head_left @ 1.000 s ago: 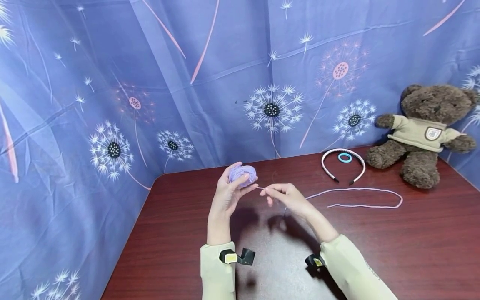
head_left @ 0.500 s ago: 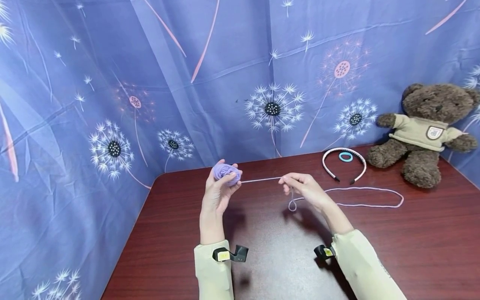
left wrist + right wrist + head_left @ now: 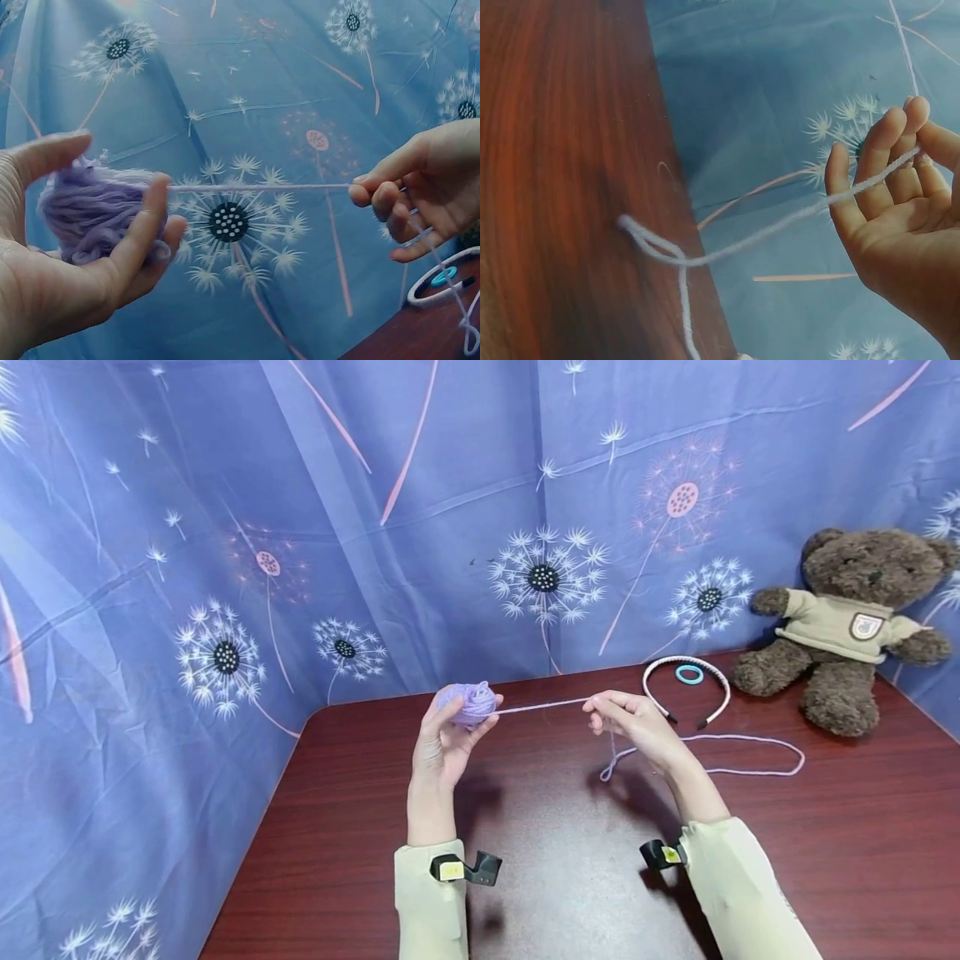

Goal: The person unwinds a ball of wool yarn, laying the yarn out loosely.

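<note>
A ball of lilac yarn is gripped in my left hand, raised above the far part of the table. From it a strand runs taut to the right. My right hand pinches that strand between thumb and fingertips, well apart from the ball. Past the pinch, the loose yarn tail hangs from the right hand to the table, where it makes a small loop and a longer bend. The palm side of the right hand shows in the right wrist view.
On the dark red wooden table, a white headband lies at the back right with a blue ring inside its curve. A brown teddy bear sits in the right corner. A blue dandelion-print curtain hangs behind the table.
My right hand has moved right and up, drawing a longer strand between the hands. My left hand went left, then slightly back right, turning the ball. A small loop has formed in the tail.
</note>
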Motion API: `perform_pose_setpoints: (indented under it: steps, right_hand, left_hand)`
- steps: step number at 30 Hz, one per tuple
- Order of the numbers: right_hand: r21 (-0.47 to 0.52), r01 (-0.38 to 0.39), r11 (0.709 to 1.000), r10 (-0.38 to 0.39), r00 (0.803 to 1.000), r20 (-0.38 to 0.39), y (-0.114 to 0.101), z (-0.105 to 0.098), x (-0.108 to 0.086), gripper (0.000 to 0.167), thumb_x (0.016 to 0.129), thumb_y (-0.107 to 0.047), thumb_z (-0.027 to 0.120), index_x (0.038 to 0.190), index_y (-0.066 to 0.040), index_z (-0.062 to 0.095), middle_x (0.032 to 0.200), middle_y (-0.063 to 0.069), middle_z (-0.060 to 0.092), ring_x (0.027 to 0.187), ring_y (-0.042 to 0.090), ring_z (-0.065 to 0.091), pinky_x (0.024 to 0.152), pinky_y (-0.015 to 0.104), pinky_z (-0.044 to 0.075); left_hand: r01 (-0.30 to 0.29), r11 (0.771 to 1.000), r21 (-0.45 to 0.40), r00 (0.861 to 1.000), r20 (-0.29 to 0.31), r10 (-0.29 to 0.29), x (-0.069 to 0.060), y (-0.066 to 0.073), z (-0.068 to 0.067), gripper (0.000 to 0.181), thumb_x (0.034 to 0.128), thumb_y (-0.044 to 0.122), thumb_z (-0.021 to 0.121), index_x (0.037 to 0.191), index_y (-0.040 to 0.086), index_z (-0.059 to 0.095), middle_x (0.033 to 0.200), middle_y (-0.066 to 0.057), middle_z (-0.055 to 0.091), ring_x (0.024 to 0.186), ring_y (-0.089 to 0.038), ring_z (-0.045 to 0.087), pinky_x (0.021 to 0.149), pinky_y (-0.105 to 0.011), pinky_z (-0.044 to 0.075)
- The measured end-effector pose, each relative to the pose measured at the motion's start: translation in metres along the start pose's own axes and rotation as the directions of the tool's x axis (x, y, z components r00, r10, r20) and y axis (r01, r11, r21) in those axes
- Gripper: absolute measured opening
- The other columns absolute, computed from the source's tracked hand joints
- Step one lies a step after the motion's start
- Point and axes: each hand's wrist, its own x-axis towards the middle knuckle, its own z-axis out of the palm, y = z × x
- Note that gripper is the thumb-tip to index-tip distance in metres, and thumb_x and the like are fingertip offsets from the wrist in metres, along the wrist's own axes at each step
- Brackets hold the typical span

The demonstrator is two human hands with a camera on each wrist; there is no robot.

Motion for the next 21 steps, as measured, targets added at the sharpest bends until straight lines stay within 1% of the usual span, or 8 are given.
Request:
perform_pose_setpoints:
  steps: [3, 6, 10, 13, 15, 17, 19, 21]
  right_hand:
    - [0.034, 0.011, 0.999, -0.010, 1.000, -0.021, -0.003, -0.003, -0.001, 0.021, 0.102, -0.018, 0.049, 0.095, -0.015, 0.068, 0.072, -0.009, 0.060, 0.073, 0.003, 0.061, 0.075, 0.017, 0.054]
    - [0.069, 0.013, 0.998, -0.009, 0.998, -0.058, -0.007, -0.008, -0.003, 0.021, 0.102, -0.018, 0.050, 0.093, -0.016, 0.069, 0.071, -0.009, 0.061, 0.072, 0.003, 0.063, 0.074, 0.017, 0.056]
    - [0.102, 0.021, 0.995, -0.010, 0.994, -0.105, -0.010, -0.015, -0.005, 0.021, 0.101, -0.019, 0.052, 0.092, -0.017, 0.070, 0.069, -0.008, 0.061, 0.071, 0.004, 0.063, 0.076, 0.019, 0.057]
    - [0.112, 0.029, 0.993, -0.014, 0.991, -0.135, -0.012, -0.019, -0.007, 0.020, 0.101, -0.020, 0.052, 0.092, -0.018, 0.070, 0.069, -0.008, 0.060, 0.070, 0.003, 0.062, 0.076, 0.019, 0.056]
    - [0.118, 0.029, 0.993, -0.011, 0.988, -0.151, -0.013, -0.020, -0.007, 0.019, 0.101, -0.020, 0.053, 0.093, -0.018, 0.070, 0.069, -0.009, 0.061, 0.069, 0.002, 0.061, 0.074, 0.017, 0.055]
    - [0.122, 0.022, 0.992, -0.001, 0.986, -0.169, -0.012, -0.020, -0.008, 0.019, 0.100, -0.021, 0.053, 0.092, -0.020, 0.070, 0.068, -0.009, 0.061, 0.068, 0.002, 0.061, 0.073, 0.017, 0.054]
    - [0.129, 0.014, 0.992, 0.011, 0.982, -0.191, -0.010, -0.019, -0.007, 0.019, 0.100, -0.021, 0.054, 0.091, -0.021, 0.071, 0.068, -0.009, 0.061, 0.067, 0.002, 0.061, 0.071, 0.016, 0.054]
    - [0.129, -0.005, 0.992, 0.032, 0.977, -0.210, -0.008, -0.017, -0.006, 0.019, 0.100, -0.022, 0.055, 0.089, -0.022, 0.071, 0.067, -0.010, 0.061, 0.066, 0.001, 0.062, 0.069, 0.015, 0.054]
  left_hand:
    - [0.053, 0.995, -0.083, 0.998, 0.049, -0.049, 0.000, -0.003, -0.001, 0.018, 0.0866, 0.017, 0.071, 0.096, 0.011, 0.057, 0.111, -0.016, 0.065, 0.100, -0.040, 0.069, 0.081, -0.040, 0.061]
    - [0.103, 0.990, -0.101, 0.993, 0.060, -0.097, 0.002, -0.005, -0.001, 0.031, 0.0884, 0.031, 0.070, 0.102, 0.008, 0.055, 0.114, -0.016, 0.064, 0.102, -0.039, 0.068, 0.081, -0.037, 0.061]
    - [0.134, 0.986, -0.096, 0.991, 0.030, -0.132, 0.004, -0.007, 0.001, 0.037, 0.0906, 0.040, 0.065, 0.102, 0.006, 0.055, 0.104, -0.012, 0.066, 0.097, -0.029, 0.070, 0.078, -0.029, 0.060]
    - [0.139, 0.986, -0.088, 0.990, -0.010, -0.140, 0.005, -0.012, 0.003, 0.034, 0.0869, 0.042, 0.070, 0.090, 0.012, 0.056, 0.094, -0.007, 0.065, 0.088, -0.021, 0.068, 0.078, -0.024, 0.057]
    - [0.166, 0.984, -0.067, 0.985, -0.042, -0.169, 0.007, -0.018, 0.007, 0.030, 0.0867, 0.041, 0.070, 0.085, 0.014, 0.057, 0.090, -0.005, 0.063, 0.083, -0.017, 0.065, 0.080, -0.024, 0.056]
    - [0.244, 0.970, -0.010, 0.966, -0.082, -0.244, 0.009, -0.030, 0.010, 0.026, 0.0909, 0.038, 0.065, 0.084, 0.015, 0.055, 0.087, -0.005, 0.063, 0.080, -0.015, 0.064, 0.079, -0.023, 0.055]
    - [0.348, 0.937, 0.035, 0.930, -0.142, -0.340, 0.012, -0.050, 0.013, 0.022, 0.0953, 0.033, 0.057, 0.083, 0.015, 0.054, 0.083, -0.004, 0.062, 0.076, -0.014, 0.063, 0.076, -0.024, 0.056]
    - [0.439, 0.894, 0.092, 0.887, -0.201, -0.415, 0.016, -0.073, 0.012, 0.021, 0.0976, 0.028, 0.051, 0.082, 0.014, 0.052, 0.077, -0.003, 0.062, 0.072, -0.012, 0.062, 0.072, -0.024, 0.055]
